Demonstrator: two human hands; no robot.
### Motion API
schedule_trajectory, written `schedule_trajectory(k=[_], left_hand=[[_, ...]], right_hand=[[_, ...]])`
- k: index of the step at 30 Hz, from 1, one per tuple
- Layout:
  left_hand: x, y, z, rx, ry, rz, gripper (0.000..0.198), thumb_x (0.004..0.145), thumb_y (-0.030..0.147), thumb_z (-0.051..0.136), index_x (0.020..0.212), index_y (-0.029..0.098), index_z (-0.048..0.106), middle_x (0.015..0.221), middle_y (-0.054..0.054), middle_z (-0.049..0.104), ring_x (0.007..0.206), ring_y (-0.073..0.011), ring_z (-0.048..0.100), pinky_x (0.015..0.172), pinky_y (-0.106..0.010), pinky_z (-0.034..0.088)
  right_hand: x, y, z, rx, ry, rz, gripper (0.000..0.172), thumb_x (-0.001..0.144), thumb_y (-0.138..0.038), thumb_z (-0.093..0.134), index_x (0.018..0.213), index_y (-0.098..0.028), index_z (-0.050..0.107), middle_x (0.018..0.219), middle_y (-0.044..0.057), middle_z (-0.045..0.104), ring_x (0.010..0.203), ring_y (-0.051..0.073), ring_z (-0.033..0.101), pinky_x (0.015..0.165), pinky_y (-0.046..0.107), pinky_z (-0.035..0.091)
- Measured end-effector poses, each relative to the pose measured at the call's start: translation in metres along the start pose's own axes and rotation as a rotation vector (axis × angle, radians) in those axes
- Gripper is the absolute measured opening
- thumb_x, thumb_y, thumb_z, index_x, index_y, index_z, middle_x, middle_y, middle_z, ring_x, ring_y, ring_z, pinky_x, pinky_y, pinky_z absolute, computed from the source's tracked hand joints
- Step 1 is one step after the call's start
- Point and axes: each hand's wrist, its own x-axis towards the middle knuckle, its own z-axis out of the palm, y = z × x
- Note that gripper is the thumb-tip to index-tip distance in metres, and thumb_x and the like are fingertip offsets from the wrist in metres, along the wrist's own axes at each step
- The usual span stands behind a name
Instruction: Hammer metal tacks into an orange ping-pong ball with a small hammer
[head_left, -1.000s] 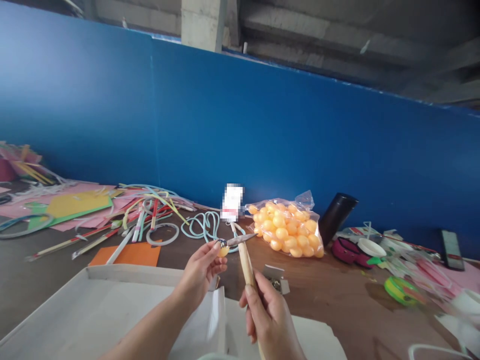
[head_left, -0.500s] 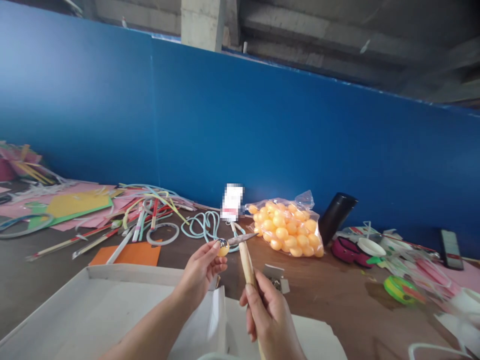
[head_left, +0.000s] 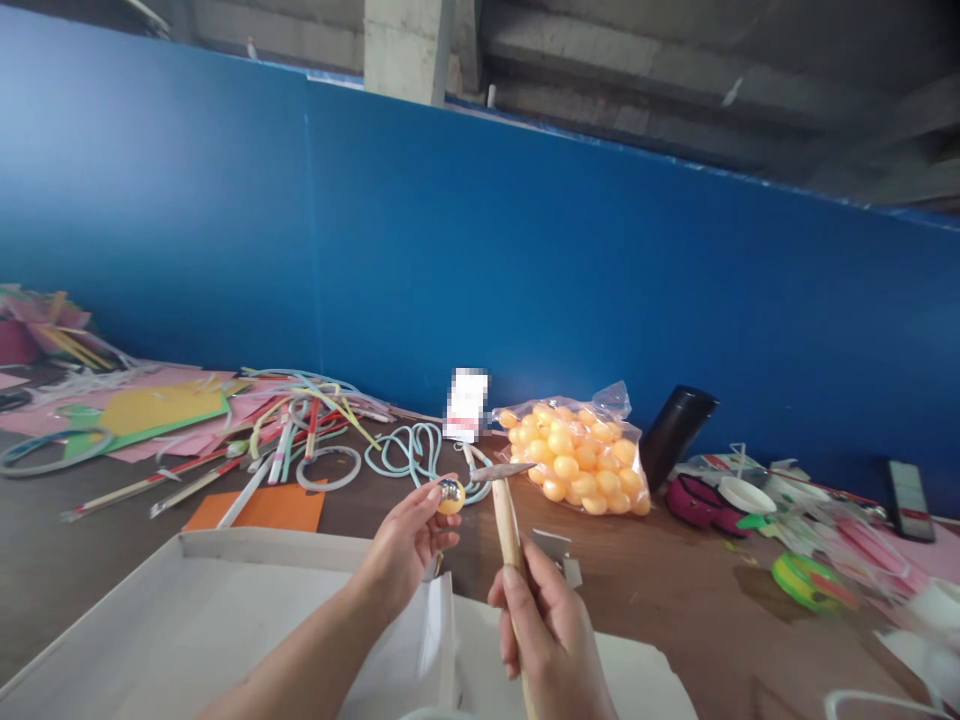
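Observation:
My left hand [head_left: 405, 545] pinches a small yellow-orange ball [head_left: 452, 505] between thumb and fingers. A shiny, silvery, ridged piece shows on the ball's upper side; I cannot tell what it is. My right hand [head_left: 546, 620] is wrapped round the wooden handle of a hammer [head_left: 507, 525]. The hammer stands with its narrow, pointed metal head up, just right of the ball and apart from it. Behind my right hand lies a small open carton [head_left: 555, 548], its contents mostly hidden.
A clear bag of orange balls [head_left: 574, 462] lies beyond the hammer, beside a black cylinder [head_left: 679, 435]. A white box lid [head_left: 247, 590] sits below my left arm. Tubes and coloured paper [head_left: 154, 408] crowd the left; a tape roll [head_left: 806, 580] and phone [head_left: 909, 505] lie right.
The hammer's head has moved right, away from the ball, and tipped a little. The ball has turned slightly, so more of its silvery piece shows.

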Motion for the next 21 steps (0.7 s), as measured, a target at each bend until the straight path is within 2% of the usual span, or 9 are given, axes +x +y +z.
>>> schedule_trajectory(k=[8, 12, 21], left_hand=[[0.0023, 0.0, -0.0006, -0.009, 0.037, 0.025, 0.03, 0.073, 0.027, 0.067, 0.1, 0.014, 0.063, 0.075, -0.003, 0.061, 0.061, -0.0099, 0.058, 0.054, -0.019, 0.05], [0.0033, -0.0007, -0.002, -0.005, 0.039, 0.04, 0.027, 0.074, 0.027, 0.067, 0.097, 0.015, 0.062, 0.072, -0.002, 0.06, 0.062, -0.0096, 0.059, 0.056, -0.019, 0.05], [0.002, 0.0006, 0.0002, 0.056, 0.059, 0.055, 0.028, 0.072, 0.028, 0.069, 0.096, 0.015, 0.061, 0.073, -0.002, 0.061, 0.062, -0.0099, 0.06, 0.055, -0.019, 0.05]], right_hand=[[-0.0022, -0.0035, 0.0028, -0.06, -0.045, -0.026, 0.043, 0.086, -0.048, 0.043, 0.117, -0.019, 0.049, 0.067, 0.0, 0.059, 0.033, 0.006, 0.042, 0.031, 0.017, 0.032], [-0.0017, -0.0019, 0.0022, -0.094, -0.096, 0.018, 0.045, 0.086, -0.047, 0.043, 0.121, -0.019, 0.049, 0.067, 0.0, 0.061, 0.033, 0.006, 0.043, 0.031, 0.017, 0.033], [-0.0002, -0.0033, 0.0003, -0.116, -0.092, 0.012, 0.045, 0.087, -0.047, 0.041, 0.121, -0.018, 0.049, 0.069, 0.0, 0.061, 0.033, 0.007, 0.044, 0.03, 0.017, 0.031]])
